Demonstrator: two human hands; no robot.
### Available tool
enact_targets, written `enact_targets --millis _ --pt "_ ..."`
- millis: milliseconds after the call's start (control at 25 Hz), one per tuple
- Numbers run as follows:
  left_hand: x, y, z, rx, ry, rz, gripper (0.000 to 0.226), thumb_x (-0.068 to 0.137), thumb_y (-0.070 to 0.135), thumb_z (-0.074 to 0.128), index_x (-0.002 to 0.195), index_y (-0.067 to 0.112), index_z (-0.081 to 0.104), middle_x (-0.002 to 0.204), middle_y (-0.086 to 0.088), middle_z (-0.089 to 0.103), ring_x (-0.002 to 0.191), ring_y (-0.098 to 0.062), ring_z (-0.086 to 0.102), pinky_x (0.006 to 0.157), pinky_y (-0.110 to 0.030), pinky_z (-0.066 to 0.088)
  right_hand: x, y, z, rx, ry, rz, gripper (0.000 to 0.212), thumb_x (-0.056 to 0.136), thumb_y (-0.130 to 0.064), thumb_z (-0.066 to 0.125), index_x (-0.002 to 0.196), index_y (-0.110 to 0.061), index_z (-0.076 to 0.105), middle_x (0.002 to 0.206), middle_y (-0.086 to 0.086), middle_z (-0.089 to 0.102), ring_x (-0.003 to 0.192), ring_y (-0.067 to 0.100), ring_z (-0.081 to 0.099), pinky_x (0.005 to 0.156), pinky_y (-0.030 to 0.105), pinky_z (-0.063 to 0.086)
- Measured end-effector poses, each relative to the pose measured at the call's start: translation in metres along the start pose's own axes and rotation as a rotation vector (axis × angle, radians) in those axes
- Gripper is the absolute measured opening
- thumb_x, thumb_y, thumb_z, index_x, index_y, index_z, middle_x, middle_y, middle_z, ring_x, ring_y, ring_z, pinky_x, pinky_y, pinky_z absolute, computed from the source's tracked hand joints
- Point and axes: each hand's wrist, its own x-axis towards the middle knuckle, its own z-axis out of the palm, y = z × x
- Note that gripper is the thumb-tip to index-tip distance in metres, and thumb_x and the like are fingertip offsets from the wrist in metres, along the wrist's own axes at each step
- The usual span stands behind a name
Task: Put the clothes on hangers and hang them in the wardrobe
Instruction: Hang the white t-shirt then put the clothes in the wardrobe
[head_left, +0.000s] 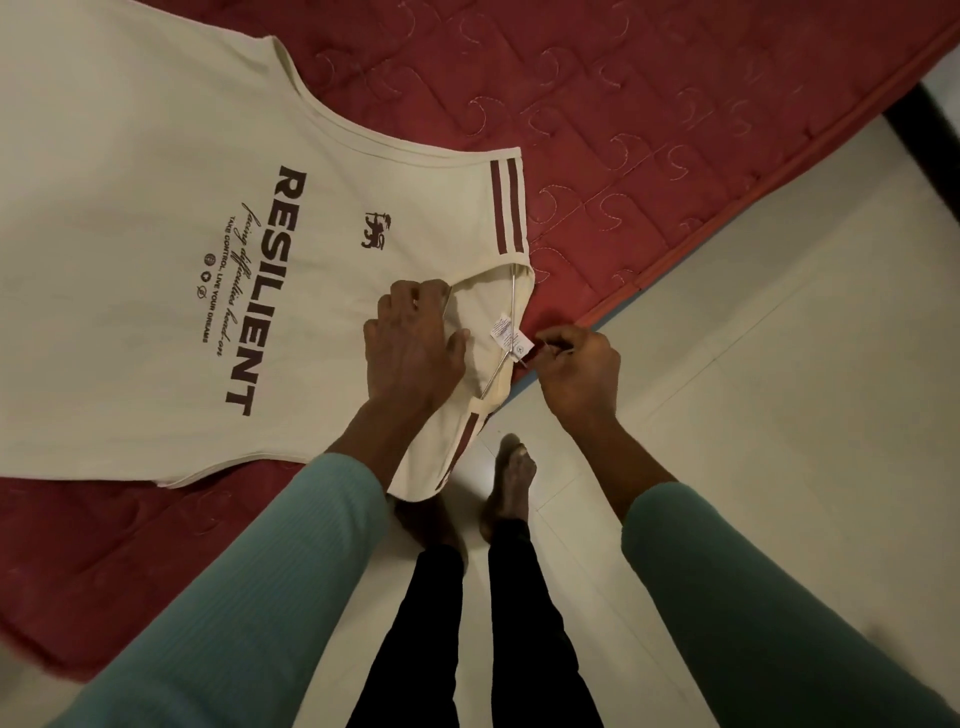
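A cream sleeveless shirt (156, 249) printed with "RESILIENT" lies flat on a dark red quilted mattress (623, 104), its neck opening toward the mattress corner. A thin metal hanger (511, 306) sits inside the neck opening, with both of its arms showing there. My left hand (410, 348) presses on the front of the collar, fingers curled over the neckline fabric. My right hand (576, 371) pinches the hanger's hook just outside the collar, beside a white care label (511, 335).
The mattress corner ends at a pale tiled floor (779, 312). My bare feet (506, 483) stand on the tiles right at the mattress edge. A dark bar (924, 130) crosses the floor at the upper right.
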Motion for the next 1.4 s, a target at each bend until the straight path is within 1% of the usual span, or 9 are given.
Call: enact_targets --millis 80,240,360,720,880,1040,1160,1240,1400 --pt "0.009 0.002 0.001 -0.030 -0.015 -0.016 0.050 0.090 0.025 0.076 0.132 0.017 0.050 0.130 -0.013 0.054 0.118 -0.032 0.054 0.094 -0.046 0.052 -0.011 0.003 0.004 0.048 0.009 0.036 0.027 0.091 -0.004 0.067 0.113 -0.016 0.076 0.095 -0.007 0.071 0.080 0.008 0.063 0.073 0.017 0.050" --pt "0.012 -0.010 -0.005 -0.112 -0.079 -0.032 0.046 0.090 0.014 0.074 0.131 0.014 0.053 0.129 -0.014 0.054 0.118 -0.032 0.055 0.096 -0.041 0.049 -0.018 -0.004 0.007 0.271 0.022 0.325 0.020 0.095 -0.016 0.068 0.114 -0.017 0.075 0.093 -0.007 0.072 0.084 0.007 0.067 0.089 0.039 0.060" --pt "0.000 -0.008 -0.027 -0.149 -0.179 -0.004 0.049 0.093 0.026 0.073 0.136 0.013 0.053 0.137 -0.014 0.053 0.123 -0.031 0.054 0.102 -0.044 0.048 -0.024 -0.029 -0.016 0.312 0.030 0.249 0.018 0.101 -0.014 0.061 0.108 -0.017 0.077 0.089 -0.005 0.074 0.084 0.012 0.070 0.088 0.044 0.061" --pt "-0.061 0.023 -0.262 -0.372 0.223 0.084 0.061 0.093 0.025 0.072 0.147 0.019 0.045 0.151 -0.007 0.045 0.140 -0.026 0.044 0.111 -0.045 0.042 -0.090 -0.249 -0.161 0.088 -0.026 -0.478 0.029 0.105 -0.023 0.043 0.100 -0.019 0.071 0.096 0.005 0.065 0.077 0.019 0.073 0.070 0.048 0.060" --pt "-0.087 0.036 -0.400 -0.152 0.537 0.169 0.078 0.089 0.027 0.074 0.155 0.018 0.035 0.164 -0.012 0.031 0.152 -0.032 0.030 0.115 -0.052 0.038 -0.128 -0.373 -0.230 -0.130 -0.029 -0.880 0.026 0.100 -0.018 0.045 0.099 -0.011 0.070 0.089 0.006 0.054 0.075 0.027 0.063 0.070 0.048 0.055" --pt "-0.130 0.041 -0.526 0.207 0.830 0.242 0.059 0.090 0.049 0.062 0.140 0.019 0.054 0.160 -0.011 0.040 0.150 -0.032 0.035 0.117 -0.059 0.031 -0.175 -0.478 -0.289 -0.169 -0.070 -1.295 0.022 0.103 -0.016 0.051 0.109 -0.012 0.071 0.096 0.006 0.057 0.078 0.026 0.066 0.072 0.049 0.053" --pt "-0.183 0.045 -0.595 0.199 0.895 0.213 0.042 0.096 0.056 0.053 0.119 0.023 0.065 0.120 0.001 0.069 0.113 -0.020 0.063 0.112 -0.052 0.037 -0.226 -0.534 -0.323 0.001 -0.116 -1.524 0.020 0.104 -0.020 0.051 0.105 -0.013 0.070 0.098 0.001 0.063 0.074 0.012 0.065 0.071 0.042 0.056" --pt "-0.225 0.046 -0.625 0.099 0.960 0.203 0.031 0.099 0.052 0.054 0.098 0.024 0.067 0.084 0.011 0.064 0.077 -0.013 0.061 0.082 -0.041 0.051 -0.262 -0.564 -0.337 0.094 -0.162 -1.620 0.020 0.105 -0.025 0.053 0.106 -0.016 0.071 0.098 -0.003 0.066 0.068 0.004 0.063 0.071 0.037 0.056" --pt "-0.311 0.032 -0.650 -0.071 1.155 0.000 0.032 0.095 0.050 0.063 0.085 0.020 0.069 0.070 0.009 0.062 0.064 -0.008 0.056 0.061 -0.037 0.045 -0.318 -0.605 -0.336 0.080 -0.240 -1.722 0.029 0.104 -0.042 0.053 0.089 -0.023 0.069 0.081 -0.009 0.071 0.064 0.008 0.065 0.070 0.041 0.057"
